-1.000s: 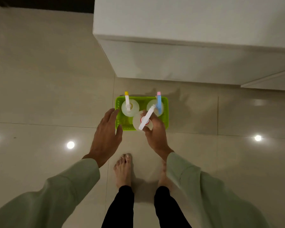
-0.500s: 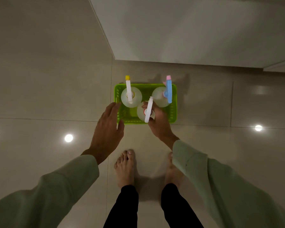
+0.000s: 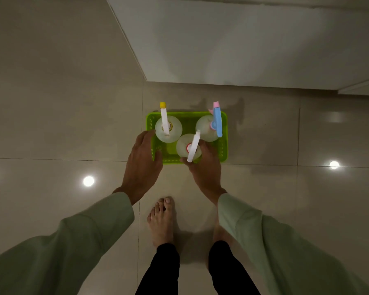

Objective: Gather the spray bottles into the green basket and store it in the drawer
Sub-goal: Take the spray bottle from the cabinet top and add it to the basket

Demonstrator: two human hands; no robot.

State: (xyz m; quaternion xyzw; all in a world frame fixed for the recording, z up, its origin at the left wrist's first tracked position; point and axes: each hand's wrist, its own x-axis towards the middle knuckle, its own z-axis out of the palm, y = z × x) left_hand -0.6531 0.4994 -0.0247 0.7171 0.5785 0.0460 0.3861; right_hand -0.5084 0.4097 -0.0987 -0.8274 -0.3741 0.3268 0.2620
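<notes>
A bright green basket [image 3: 223, 145] stands on the tiled floor in front of my feet. Three clear spray bottles stand upright in it. One with a white and yellow nozzle [image 3: 168, 129] is at the left, one with a blue and pink nozzle [image 3: 206, 128] at the right. The third, with a white trigger and red collar [image 3: 186, 146], is at the near side, and my right hand [image 3: 206, 167] is wrapped around it. My left hand [image 3: 142, 165] grips the basket's near left corner, thumb inside the rim.
A white cabinet [image 3: 222, 43] rises just beyond the basket, with a lighter panel edge [image 3: 360, 86] at its right. My bare feet [image 3: 161, 220] stand close behind the basket. Glossy beige floor tiles with ceiling light reflections spread all around.
My left hand moved forward from beside the basket and closed on its near left corner. My right hand stayed on the near bottle. The view shifted closer to the basket.
</notes>
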